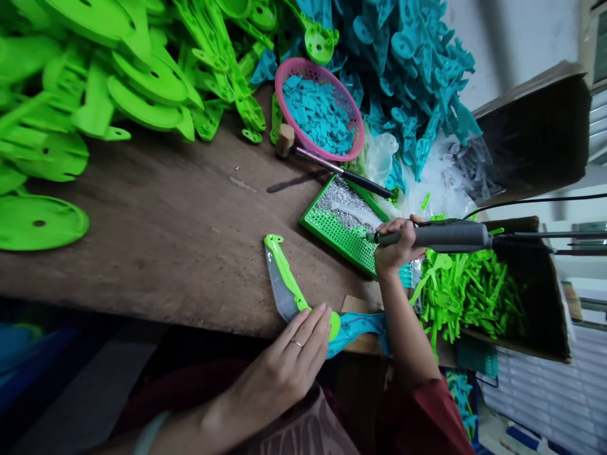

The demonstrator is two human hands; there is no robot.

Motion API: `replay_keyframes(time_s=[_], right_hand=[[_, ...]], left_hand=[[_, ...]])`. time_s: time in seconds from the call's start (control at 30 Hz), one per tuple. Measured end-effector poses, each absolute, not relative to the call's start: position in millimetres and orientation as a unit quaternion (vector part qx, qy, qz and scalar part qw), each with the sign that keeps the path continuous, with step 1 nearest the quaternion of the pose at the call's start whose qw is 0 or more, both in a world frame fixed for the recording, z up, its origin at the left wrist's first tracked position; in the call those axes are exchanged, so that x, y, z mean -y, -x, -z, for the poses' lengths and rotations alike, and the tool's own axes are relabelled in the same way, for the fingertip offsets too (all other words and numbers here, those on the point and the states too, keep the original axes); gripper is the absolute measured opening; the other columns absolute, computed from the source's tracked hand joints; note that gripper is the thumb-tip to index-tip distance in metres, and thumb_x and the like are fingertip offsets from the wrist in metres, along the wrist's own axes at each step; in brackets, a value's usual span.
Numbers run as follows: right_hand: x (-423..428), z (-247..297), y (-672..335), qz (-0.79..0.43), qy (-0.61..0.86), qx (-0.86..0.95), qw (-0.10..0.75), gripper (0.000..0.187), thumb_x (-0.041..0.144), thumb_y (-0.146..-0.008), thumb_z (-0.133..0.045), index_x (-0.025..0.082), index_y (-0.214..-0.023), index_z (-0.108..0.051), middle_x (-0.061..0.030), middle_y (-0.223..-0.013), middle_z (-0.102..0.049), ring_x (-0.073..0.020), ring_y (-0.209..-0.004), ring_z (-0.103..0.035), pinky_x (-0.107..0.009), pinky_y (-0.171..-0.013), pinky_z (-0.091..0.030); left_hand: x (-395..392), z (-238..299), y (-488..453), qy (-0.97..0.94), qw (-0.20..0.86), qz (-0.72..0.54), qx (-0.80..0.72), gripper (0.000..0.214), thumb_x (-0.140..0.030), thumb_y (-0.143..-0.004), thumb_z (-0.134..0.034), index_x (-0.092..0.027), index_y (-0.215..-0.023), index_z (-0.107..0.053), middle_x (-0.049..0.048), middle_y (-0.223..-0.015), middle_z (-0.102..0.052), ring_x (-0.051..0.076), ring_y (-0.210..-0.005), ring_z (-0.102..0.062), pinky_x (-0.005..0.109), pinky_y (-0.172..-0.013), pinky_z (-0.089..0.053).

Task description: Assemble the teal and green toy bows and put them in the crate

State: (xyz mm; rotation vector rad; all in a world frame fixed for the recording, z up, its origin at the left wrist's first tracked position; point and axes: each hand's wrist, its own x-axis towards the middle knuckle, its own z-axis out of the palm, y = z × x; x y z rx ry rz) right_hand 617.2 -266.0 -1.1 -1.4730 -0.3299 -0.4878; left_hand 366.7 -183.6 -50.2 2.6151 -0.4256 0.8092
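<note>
My left hand (294,355) lies with fingers stretched flat over the near end of a green and teal plastic piece (290,284) that rests on the brown table (180,221) by its front edge. My right hand (396,243) is wrapped round a grey electric screwdriver (443,237) held level, its tip pointing left over a green perforated tray (339,237) heaped with small silver screws (344,202). A black cord runs from the tool to the right.
Piles of green plastic parts (118,82) and teal parts (408,63) fill the table's far side. A pink basket (353,120) holds teal bits, and a mallet (327,164) lies beside it. A cardboard box (535,316) of green pieces stands at right.
</note>
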Motion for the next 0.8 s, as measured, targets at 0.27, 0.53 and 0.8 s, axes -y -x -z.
replay_keyframes(time_s=[0.27,0.53,0.8], right_hand=[[207.3,-38.7,-554.7,0.171,0.607,0.258,0.732,0.016,0.028,-0.085,-0.051,0.026,-0.101,-0.052,0.0110,-0.054,-0.044,-0.0096,-0.040,-0.042,-0.022,-0.042,-0.043],[150.5,-12.8,-521.1,-0.010,0.596,0.307,0.742,0.023,0.033,-0.089,-0.059,0.028,-0.108,-0.048,0.0100,-0.060,-0.048,-0.0107,-0.044,-0.049,-0.025,-0.046,-0.048],[141.8,-7.1,-520.6,-0.038,0.600,0.307,0.738,0.028,0.040,-0.089,-0.062,0.027,-0.107,-0.044,0.0105,-0.059,-0.046,-0.0098,-0.043,-0.047,-0.024,-0.045,-0.046]], left_hand=[[180.4,46.3,-366.5,-0.935,0.151,-0.272,0.168,0.044,-0.013,-0.093,-0.038,0.000,-0.129,-0.060,0.0197,-0.135,-0.062,0.031,-0.127,-0.058,0.047,-0.115,-0.036],[182.5,50.7,-366.0,-0.932,0.161,-0.280,0.162,0.038,-0.016,-0.096,-0.038,-0.005,-0.119,-0.065,0.0148,-0.122,-0.070,0.027,-0.116,-0.064,0.045,-0.112,-0.037],[181.4,50.3,-364.6,-0.932,0.172,-0.274,0.165,0.038,-0.017,-0.096,-0.039,-0.005,-0.120,-0.065,0.0162,-0.125,-0.068,0.027,-0.118,-0.062,0.043,-0.111,-0.038]])
